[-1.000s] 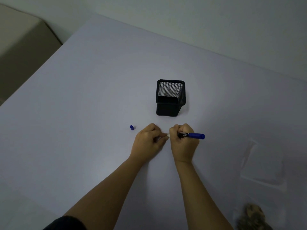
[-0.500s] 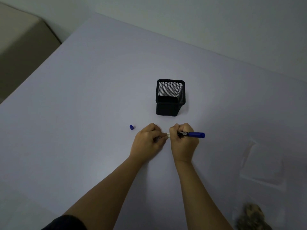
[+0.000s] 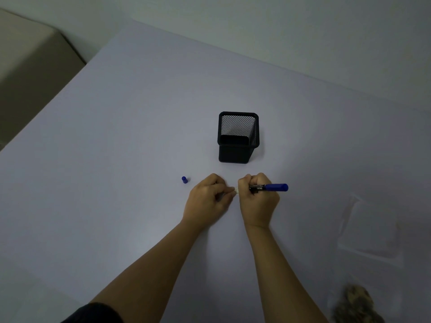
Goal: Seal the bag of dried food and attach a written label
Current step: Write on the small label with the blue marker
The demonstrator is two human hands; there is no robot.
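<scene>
My right hand grips a blue marker that lies sideways, its blue end pointing right. My left hand rests on the table with fingers curled, pinching a small white label between the two hands; most of the label is hidden. The marker's tip is covered by my right hand. A blue cap lies on the table left of my left hand. A clear plastic bag lies flat at the right, with brown dried food in its near end at the bottom right corner.
A black mesh pen holder stands just beyond my hands. The lilac table meets a pale wall at the back. A beige piece of furniture sits past the table's left edge.
Hardly anything differs; the marker's free end has shifted very slightly, and both hands stay in place over the label.
</scene>
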